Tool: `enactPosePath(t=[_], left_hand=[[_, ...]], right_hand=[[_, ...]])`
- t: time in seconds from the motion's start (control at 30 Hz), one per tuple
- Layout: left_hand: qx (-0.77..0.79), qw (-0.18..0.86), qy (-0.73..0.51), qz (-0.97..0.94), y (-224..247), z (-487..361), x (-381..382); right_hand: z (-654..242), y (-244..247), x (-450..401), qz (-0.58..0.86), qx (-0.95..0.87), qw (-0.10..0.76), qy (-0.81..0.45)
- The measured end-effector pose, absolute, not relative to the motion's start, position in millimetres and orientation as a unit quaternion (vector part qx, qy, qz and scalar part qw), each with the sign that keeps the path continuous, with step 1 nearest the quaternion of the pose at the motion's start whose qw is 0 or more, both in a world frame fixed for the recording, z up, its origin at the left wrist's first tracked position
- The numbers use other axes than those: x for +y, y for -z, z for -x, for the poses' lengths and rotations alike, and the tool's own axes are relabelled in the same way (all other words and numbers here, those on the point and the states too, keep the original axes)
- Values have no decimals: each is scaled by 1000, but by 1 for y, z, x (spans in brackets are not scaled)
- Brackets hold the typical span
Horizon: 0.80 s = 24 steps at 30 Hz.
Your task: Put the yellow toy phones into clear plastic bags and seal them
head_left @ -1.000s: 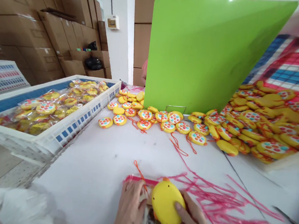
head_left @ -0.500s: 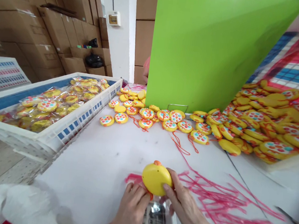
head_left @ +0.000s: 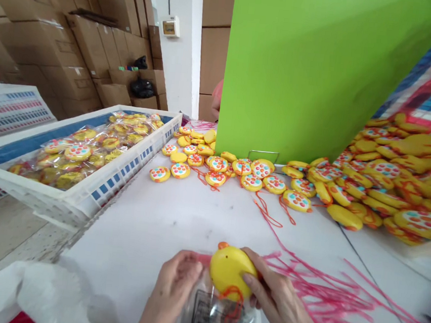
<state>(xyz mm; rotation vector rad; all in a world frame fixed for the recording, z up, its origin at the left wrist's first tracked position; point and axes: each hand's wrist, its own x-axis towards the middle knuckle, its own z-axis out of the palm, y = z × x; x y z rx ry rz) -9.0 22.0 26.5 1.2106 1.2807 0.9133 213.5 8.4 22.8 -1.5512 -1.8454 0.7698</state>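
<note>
Yellow toy [head_left: 230, 270] now lower over clear bag [head_left: 219, 319], right grip [head_left: 280, 302] clasping it, left grip [head_left: 172, 289] pinching bag mouth, pink strips [head_left: 339, 305] right on white surface [head_left: 164, 217], cardboard boxes [head_left: 78, 41] far left.

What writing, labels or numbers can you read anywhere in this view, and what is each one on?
None can be read.
Clear bag between left hand and right hand: dark printed panel, too blurred.
Cardboard boxes: faint marks, too small.
Wall unit on the pillar: no legible text.
Yellow toy: none visible.
</note>
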Motion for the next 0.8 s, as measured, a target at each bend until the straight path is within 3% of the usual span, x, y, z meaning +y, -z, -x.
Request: enactPosePath(t=[0.13, 0.23, 0.4, 0.47, 0.6, 0.7, 0.8], left_hand=[[486, 593, -394, -506, -29, -10, 29], [494, 594, -405, -488, -22, -16, 29], [475, 647, -413, -431, -14, -18, 25], [466, 652, -417, -430, -13, -17, 23], [460, 640, -417, -452, -15, -14, 21], [459, 626, -402, -486, -22, -13, 21], [496, 546, -375, -562, -26, -14, 19]], right_hand=[[-211, -37, 13, 562, -722, 281, -290], [-210, -50, 18, 518, -776, 212, -290], [-195, -47, 22, 497, -860, 70, -95], [-183, -43, 22, 502, -859, 93, -48], [-160, -41, 22, 509, -843, 156, -72], [-149, -44, 22, 513, -844, 137, -74], [-141, -43, 22, 497, -858, 124, -27]])
